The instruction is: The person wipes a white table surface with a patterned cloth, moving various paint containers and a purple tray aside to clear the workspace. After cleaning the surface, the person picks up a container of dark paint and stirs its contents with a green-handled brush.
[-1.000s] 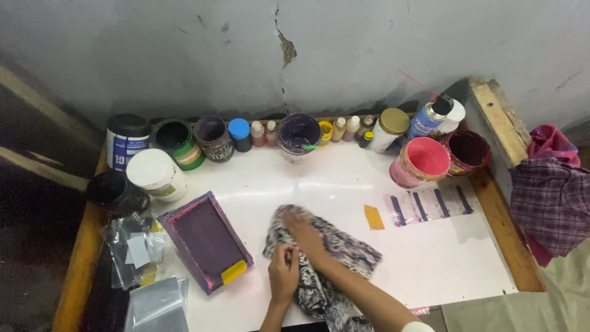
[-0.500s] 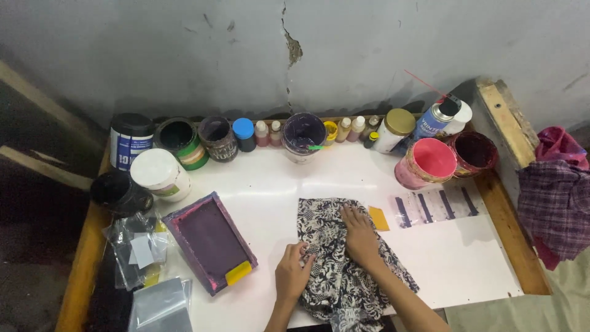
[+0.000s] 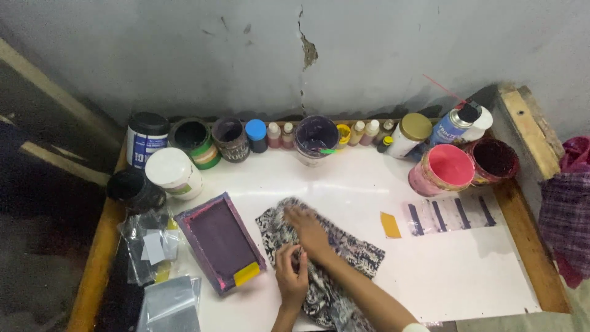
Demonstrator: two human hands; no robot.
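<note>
From my remote position, I logged the left hand (image 3: 291, 280) nearest the camera, fingers pinched together on the lower part of the black-and-white patterned cloth (image 3: 344, 258), apparently to anchor it. Just beyond it, the right hand (image 3: 307, 229) lay flat with fingers extended, pressing on the cloth's upper left area; I judged this was to spread the fabric, not to grasp it. The cloth lay crumpled on the white tabletop (image 3: 455, 276), directly under both hands and running back toward the near edge.

To the left of the grip, close beside the cloth, sat a small purple-framed printing screen (image 3: 218, 240) with a yellow tab at its near corner. Further left lay clear plastic bags (image 3: 150, 246). To the right of the hands, a small yellow card (image 3: 389, 225) and a clear sheet with dark stripes (image 3: 448, 215) rested apart from the cloth.

Beyond the hands, along the wall, I recorded a row of paint jars and small bottles (image 3: 246, 135), a pink tub (image 3: 442, 169), a dark red tub (image 3: 493, 161) and a spray can (image 3: 458, 123), presumably kept back to leave working room.
</note>
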